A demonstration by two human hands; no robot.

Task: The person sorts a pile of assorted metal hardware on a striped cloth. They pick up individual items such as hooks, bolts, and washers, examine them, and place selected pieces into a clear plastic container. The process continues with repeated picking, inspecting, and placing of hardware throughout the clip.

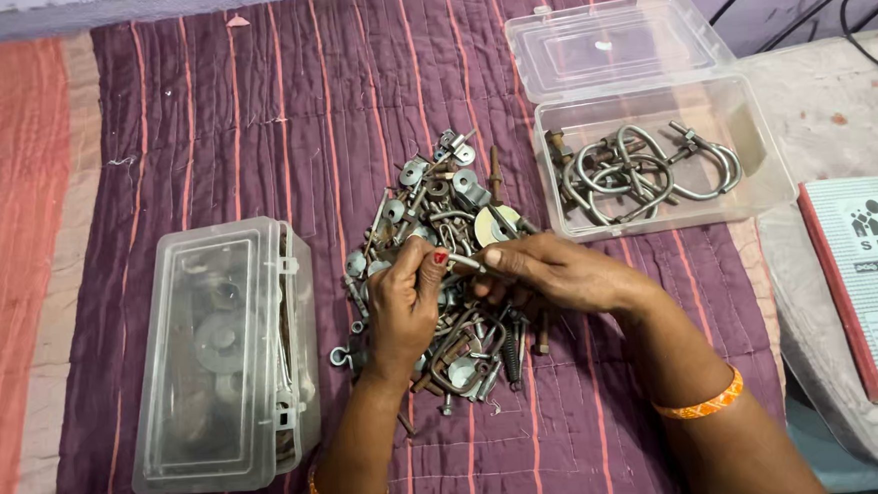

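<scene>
A pile of mixed metal hardware point(456, 196), with bolts, washers, clamps and hooks, lies on a purple striped cloth point(252, 116). Over the pile's near half, my left hand point(402, 304) and my right hand point(550, 271) meet, both pinching one small metal bolt point(465, 264) between their fingertips. The left thumb has a red nail. Each wrist wears an orange bangle. Hardware under the hands is partly hidden.
A shut clear plastic box point(219, 354) holding metal parts lies at the left. An open clear box point(756, 175) at the right holds several U-shaped bolts point(645, 171), its lid point(614, 42) folded back. A red-spined booklet point(876, 274) rests far right; black cables point(863, 24) hang behind.
</scene>
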